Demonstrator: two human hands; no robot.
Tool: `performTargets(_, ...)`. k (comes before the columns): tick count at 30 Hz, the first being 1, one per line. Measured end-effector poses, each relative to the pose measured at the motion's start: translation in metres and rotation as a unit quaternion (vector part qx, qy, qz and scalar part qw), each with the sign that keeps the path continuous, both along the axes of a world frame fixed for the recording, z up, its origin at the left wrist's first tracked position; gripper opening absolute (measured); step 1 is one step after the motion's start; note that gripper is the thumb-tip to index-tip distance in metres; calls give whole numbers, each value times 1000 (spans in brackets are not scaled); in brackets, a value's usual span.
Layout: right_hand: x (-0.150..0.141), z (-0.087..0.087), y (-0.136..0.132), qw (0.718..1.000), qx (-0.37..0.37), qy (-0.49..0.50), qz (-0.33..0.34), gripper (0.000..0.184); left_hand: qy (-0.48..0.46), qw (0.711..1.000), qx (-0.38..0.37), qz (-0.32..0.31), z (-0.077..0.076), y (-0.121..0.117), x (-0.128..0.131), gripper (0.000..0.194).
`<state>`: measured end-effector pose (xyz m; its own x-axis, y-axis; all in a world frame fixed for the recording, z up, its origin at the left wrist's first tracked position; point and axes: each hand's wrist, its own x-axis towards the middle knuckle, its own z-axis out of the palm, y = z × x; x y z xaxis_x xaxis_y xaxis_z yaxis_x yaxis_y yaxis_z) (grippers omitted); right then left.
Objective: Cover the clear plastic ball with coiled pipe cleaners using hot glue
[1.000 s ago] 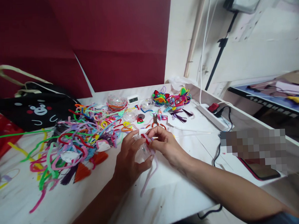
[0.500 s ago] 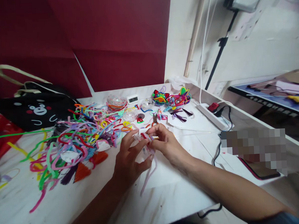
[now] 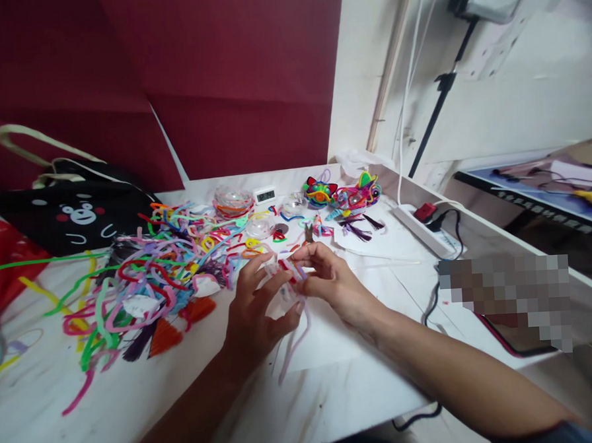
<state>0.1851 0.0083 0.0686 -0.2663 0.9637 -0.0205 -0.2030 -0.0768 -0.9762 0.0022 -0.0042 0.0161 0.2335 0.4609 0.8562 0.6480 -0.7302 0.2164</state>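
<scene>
My left hand point(image 3: 254, 316) is curled around a small clear plastic piece point(image 3: 273, 270), probably a rounded shell, with red and lavender pipe cleaners on it. My right hand point(image 3: 342, 288) is closed at its right side, thumb and fingers pinching the pipe cleaners point(image 3: 297, 269). A long lavender pipe cleaner end point(image 3: 293, 350) hangs from the piece towards me. The fingers hide much of the piece. Just beyond my right fingertips, pliers or cutters point(image 3: 308, 233) lie on the table.
A heap of coloured pipe cleaners point(image 3: 145, 276) with tassels covers the left side. Behind stand clear plastic shells point(image 3: 260, 225), a small digital clock point(image 3: 265, 196) and finished colourful ornaments point(image 3: 320, 191). A power strip point(image 3: 423, 231) and phone point(image 3: 520, 342) are at right; a black bag point(image 3: 77, 216) sits back left.
My fingers have shifted slightly around the plastic piece, and more of the red and lavender pipe cleaners shows. The whole view has moved a little.
</scene>
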Motion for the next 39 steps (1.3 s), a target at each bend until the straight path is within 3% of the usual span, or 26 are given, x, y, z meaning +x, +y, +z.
performTargets(10,0,1,0,999,9,33,-3,45,-11,999,-52,-12,5,-3,-5,36)
performTargets(30,0,4,1,999,-15,52,4,50,-153,973,-161,-57,-7,-2,-3,50)
performTargets(39,3,4,2,997,-10,78,5,45,-239,935,-249,-76,-3,-4,-4,41)
